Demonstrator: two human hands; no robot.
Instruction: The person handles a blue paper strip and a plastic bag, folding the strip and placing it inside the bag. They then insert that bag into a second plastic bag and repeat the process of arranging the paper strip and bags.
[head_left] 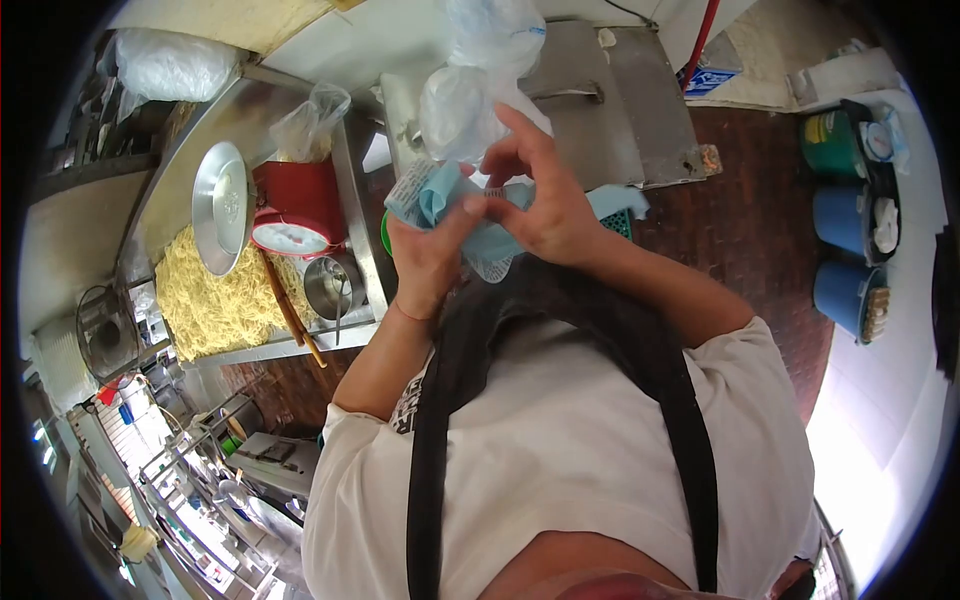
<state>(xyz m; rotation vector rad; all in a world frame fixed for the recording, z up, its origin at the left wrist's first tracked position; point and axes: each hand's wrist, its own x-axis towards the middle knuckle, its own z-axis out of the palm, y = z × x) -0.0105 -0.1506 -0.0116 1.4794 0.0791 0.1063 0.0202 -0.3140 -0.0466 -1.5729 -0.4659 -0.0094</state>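
The light blue packet [440, 200] carries a white label at its left corner, but the print is too small to read. Dark letters on the white shirt [560, 440] are mostly covered by a black apron strap [428, 440] and cannot be made out either. The packet is held in front of the chest, above the edge of a steel counter [610, 100]. The left hand [428, 262] comes up from below with the wrist bent and the fingers closed around the packet's lower part. The right hand [552, 205] reaches in from the right, its thumb and forefinger pinching the packet's top edge while the other fingers arch up. A clear plastic bag [470, 95] hangs just above both hands, touching the right fingers. To the left, well apart, lie a pile of yellow noodles [205, 295], a round metal lid [220, 205], a red scale [295, 215] and a metal cup [330, 285].
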